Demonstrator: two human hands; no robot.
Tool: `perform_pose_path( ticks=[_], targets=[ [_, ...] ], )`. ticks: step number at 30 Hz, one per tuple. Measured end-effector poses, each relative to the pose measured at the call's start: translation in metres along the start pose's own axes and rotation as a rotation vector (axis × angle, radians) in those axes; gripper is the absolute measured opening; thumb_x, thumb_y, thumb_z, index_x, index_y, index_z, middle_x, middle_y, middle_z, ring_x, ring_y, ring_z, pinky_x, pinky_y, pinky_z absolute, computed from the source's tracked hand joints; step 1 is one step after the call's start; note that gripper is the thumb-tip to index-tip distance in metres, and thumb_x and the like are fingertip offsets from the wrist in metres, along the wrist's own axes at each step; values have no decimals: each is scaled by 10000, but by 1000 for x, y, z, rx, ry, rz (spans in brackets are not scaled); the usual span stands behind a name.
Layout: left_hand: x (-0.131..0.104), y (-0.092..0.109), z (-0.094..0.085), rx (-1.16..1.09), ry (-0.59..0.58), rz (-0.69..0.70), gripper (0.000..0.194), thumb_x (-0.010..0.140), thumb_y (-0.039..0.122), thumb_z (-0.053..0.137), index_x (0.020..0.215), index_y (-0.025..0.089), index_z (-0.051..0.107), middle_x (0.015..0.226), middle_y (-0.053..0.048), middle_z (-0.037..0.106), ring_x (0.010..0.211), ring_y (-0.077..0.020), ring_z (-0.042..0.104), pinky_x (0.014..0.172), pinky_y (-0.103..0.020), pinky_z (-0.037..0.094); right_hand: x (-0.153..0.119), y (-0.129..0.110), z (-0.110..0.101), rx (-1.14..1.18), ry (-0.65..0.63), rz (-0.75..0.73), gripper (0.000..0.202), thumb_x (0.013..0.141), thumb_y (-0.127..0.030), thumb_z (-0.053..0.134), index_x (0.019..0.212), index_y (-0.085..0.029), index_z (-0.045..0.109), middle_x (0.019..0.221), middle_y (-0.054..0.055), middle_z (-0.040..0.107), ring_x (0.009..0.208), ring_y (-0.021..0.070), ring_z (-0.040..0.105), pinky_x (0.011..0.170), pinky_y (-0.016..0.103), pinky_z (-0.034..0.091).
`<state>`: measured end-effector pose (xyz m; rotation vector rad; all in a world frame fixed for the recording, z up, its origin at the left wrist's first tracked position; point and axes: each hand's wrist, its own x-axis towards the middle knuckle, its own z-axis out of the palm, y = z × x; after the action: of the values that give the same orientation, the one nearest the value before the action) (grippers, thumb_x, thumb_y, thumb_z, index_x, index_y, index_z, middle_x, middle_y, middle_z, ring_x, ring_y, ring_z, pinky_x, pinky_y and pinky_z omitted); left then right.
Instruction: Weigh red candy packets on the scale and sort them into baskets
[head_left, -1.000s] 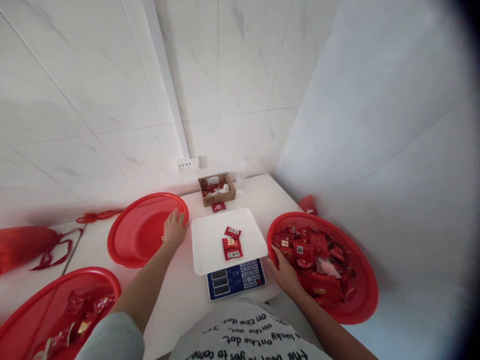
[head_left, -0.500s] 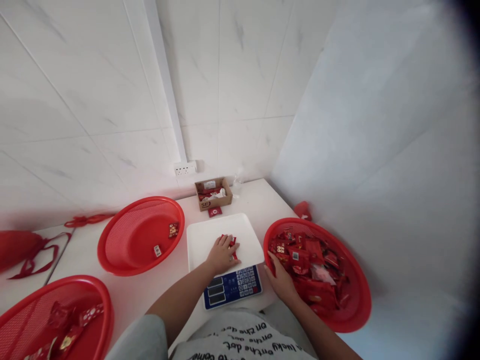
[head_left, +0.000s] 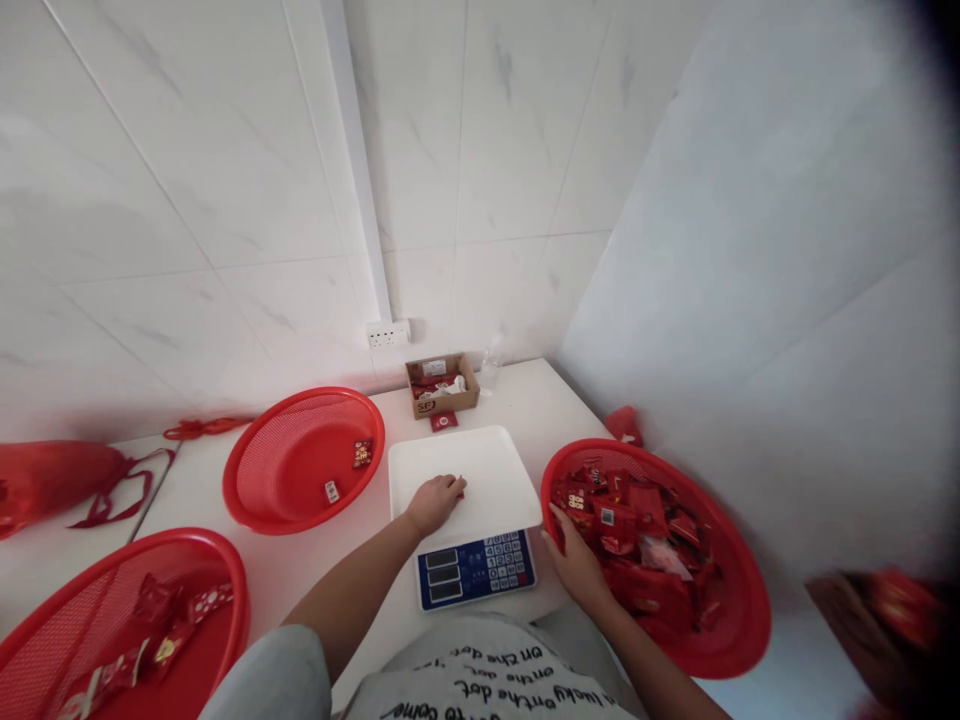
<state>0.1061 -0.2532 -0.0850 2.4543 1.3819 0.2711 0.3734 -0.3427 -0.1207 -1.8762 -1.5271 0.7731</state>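
Note:
My left hand (head_left: pixel 437 503) is over the white scale tray (head_left: pixel 480 460), its fingers curled together around a red packet (head_left: pixel 461 491). Only a sliver of that packet shows; the fingers cover the rest. Below the tray is the scale's blue panel (head_left: pixel 476 572) with keys and dark displays. My right hand (head_left: pixel 577 565) grips the near-left rim of a red plastic basket (head_left: pixel 750 640). Inside that basket lies a heap of red-wrapped packets (head_left: pixel 637 520).
A second red basket (head_left: pixel 259 500) holds two small packets. Another red basket (head_left: pixel 236 570) at lower left has several packets. Behind the scale stand a cardboard box (head_left: pixel 448 405) and a single red packet (head_left: pixel 443 421). A red bag (head_left: pixel 60 480) lies far left; walls close the back and right.
The left hand's fingers, spread over red packets on the tray before, have closed around them. My right hand stays at the basket rim. The whole view has shifted slightly.

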Motion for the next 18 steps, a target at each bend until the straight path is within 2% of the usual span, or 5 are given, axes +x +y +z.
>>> perform_pose_path(
  ticks=[4, 7, 11, 15, 18],
  targets=[
    [-2, -3, -12, -104, 84, -130, 221, 862, 253, 468, 1052, 229, 579, 985, -42, 658, 900, -172, 611, 820, -292, 467, 0, 2, 1, -4, 14, -5, 525, 807, -392, 421, 1298, -206, 412, 1339, 93, 484, 1252, 223, 430, 1050, 411, 328],
    [-2, -16, -33, -165, 195, -277, 236, 859, 263, 464, 1064, 221, 572, 944, -32, 678, 862, -159, 628, 789, -270, 480, 0, 2, 1, -5, 20, -12, 526, 806, -395, 416, 1293, -195, 421, 1330, 101, 491, 1243, 226, 441, 1040, 411, 342],
    [-7, -52, -76, -193, 347, -488, 239, 859, 257, 450, 1067, 206, 557, 893, -34, 691, 831, -166, 645, 751, -270, 490, 0, 0, 2, -4, 29, -20, 525, 800, -402, 404, 1281, -194, 437, 1308, 103, 511, 1232, 227, 454, 1035, 414, 348],
    [-26, -92, -119, -170, 470, -649, 271, 867, 300, 426, 1097, 202, 529, 1000, -62, 675, 906, -188, 637, 765, -286, 494, 1, 2, 3, -6, 35, -29, 510, 800, -393, 418, 1273, -203, 445, 1306, 99, 512, 1238, 227, 445, 1036, 419, 343],
    [-43, -115, -141, -135, 525, -740, 342, 872, 338, 407, 1163, 179, 490, 1063, -105, 650, 978, -230, 613, 821, -350, 483, 1, 5, 1, -4, 25, -25, 507, 809, -388, 424, 1282, -206, 432, 1324, 98, 496, 1235, 228, 447, 1029, 420, 351]
  ],
)
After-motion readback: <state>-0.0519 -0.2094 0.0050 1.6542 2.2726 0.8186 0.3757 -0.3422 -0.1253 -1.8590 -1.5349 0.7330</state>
